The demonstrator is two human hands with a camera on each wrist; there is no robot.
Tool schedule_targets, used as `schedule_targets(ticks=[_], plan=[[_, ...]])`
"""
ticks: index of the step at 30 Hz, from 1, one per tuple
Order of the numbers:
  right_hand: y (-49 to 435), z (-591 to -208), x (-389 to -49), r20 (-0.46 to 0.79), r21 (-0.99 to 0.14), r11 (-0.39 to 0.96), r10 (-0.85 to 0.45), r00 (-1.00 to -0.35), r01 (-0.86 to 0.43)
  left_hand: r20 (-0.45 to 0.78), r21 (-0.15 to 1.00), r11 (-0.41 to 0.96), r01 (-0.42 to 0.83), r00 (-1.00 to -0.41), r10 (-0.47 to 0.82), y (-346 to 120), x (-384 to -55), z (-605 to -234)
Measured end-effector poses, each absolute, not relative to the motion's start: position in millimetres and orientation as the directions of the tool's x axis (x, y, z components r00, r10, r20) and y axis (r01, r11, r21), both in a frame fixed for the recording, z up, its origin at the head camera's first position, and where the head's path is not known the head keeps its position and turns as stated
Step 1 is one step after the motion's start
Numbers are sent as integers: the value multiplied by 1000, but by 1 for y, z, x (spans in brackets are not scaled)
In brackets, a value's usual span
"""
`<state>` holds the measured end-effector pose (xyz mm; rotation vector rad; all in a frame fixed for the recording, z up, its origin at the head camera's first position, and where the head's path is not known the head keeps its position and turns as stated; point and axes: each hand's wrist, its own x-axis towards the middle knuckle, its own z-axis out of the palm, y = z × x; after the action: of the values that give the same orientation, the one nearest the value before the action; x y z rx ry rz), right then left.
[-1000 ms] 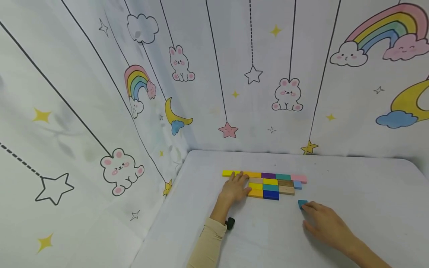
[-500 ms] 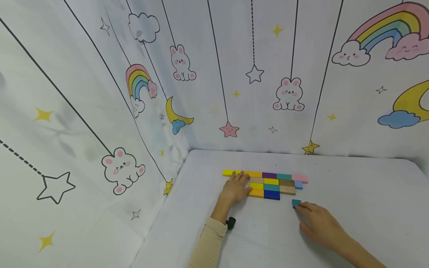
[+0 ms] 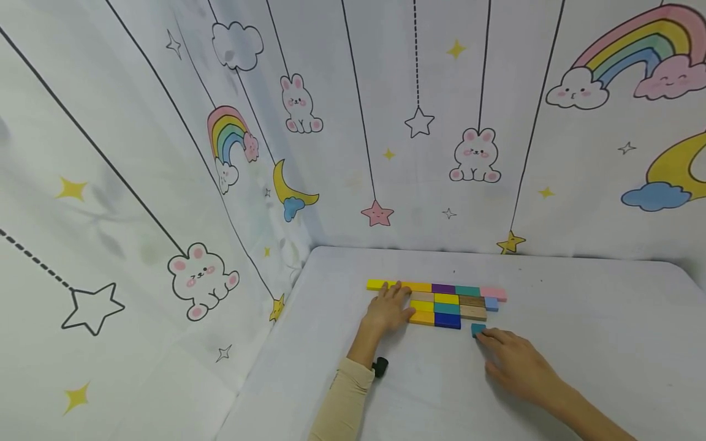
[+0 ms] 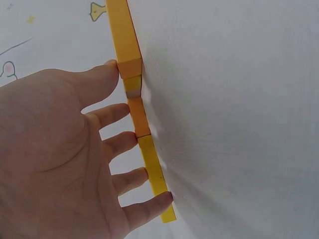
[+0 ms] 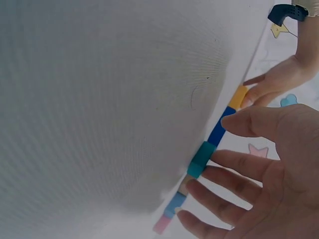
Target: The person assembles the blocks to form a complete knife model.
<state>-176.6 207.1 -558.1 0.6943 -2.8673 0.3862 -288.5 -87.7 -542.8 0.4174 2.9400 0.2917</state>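
Note:
Flat coloured wooden blocks lie joined in rows on the white table. My left hand [image 3: 383,312] rests at the left end of the rows; in the left wrist view its spread fingers touch the yellow block [image 4: 153,162] and the orange block [image 4: 139,117], with the thumb at a nearer orange block [image 4: 125,42]. My right hand [image 3: 521,364] has its fingertips on a loose teal block [image 3: 477,331], just right of and below the dark blue block [image 3: 447,321]. In the right wrist view the fingers reach out straight to the teal block [image 5: 202,159], and the thumb stands apart from it.
A pink block [image 3: 493,294] and a light blue block [image 3: 491,304] end the rows at the right. Behind the table hangs a white curtain [image 3: 342,153] printed with bunnies, stars and rainbows. A dark wrist device [image 3: 380,367] sits on the left arm.
My right hand has slid the teal block leftward and slightly away from me, closer to the rows, and the block has turned a little. The left hand has stayed in place.

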Motion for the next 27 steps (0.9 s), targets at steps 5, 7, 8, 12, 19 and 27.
schedule_targets(ticks=[5,7,8,12,19,27], plan=[[204,-558,-179,216,-201,861,-426,-879,-467,-125,215,941,262,-948,293,-87,-288,-541],[202,-557,-179,204,-201,866,-420,-884,-458,-122,221,941,258,-950,289,-86,-288,-540],[201,-556,-179,198,-204,868,-416,-888,-452,-123,222,941,255,-950,287,-86,-287,-540],[199,-558,-181,185,-204,874,-409,-894,-442,-118,226,943,244,-954,276,-85,-287,-541],[197,-559,-185,180,-205,875,-407,-895,-439,-121,218,944,247,-953,277,-86,-286,-542],[194,-558,-185,194,-210,869,-412,-890,-448,-129,216,945,244,-953,276,-86,-287,-542]])
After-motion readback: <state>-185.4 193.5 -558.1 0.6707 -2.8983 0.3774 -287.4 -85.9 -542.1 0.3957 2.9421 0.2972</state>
